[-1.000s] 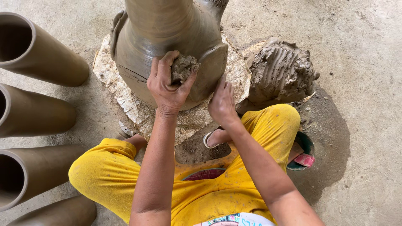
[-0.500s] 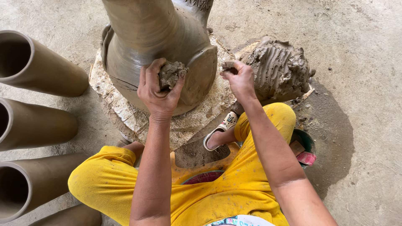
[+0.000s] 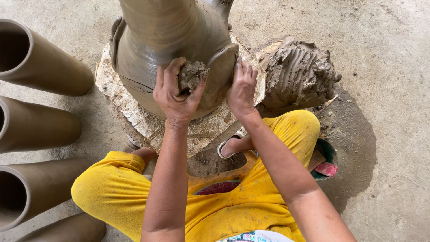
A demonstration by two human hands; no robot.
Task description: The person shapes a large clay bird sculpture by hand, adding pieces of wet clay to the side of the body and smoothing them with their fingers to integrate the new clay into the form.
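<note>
A tall wet clay pot [image 3: 161, 49] stands on a flaking board [image 3: 134, 116] in front of me. My left hand [image 3: 174, 96] grips a lump of grey clay [image 3: 191, 75] and holds it against the pot's lower wall. My right hand [image 3: 242, 87] lies flat with its fingers pressed on a raised clay strip on the pot's right side. To the right of the pot sits a big mound of raw clay [image 3: 298, 74] with finger grooves across it.
Several brown clay tubes [image 3: 40, 67] lie on their sides along the left edge. My knees in yellow trousers [image 3: 116, 188] frame the board. A green bowl [image 3: 329, 157] sits by my right knee. The ground is bare concrete [image 3: 385, 89].
My right hand went from the pot's base to the clay mound, then came back onto the pot's right side. My left hand stayed on the clay lump.
</note>
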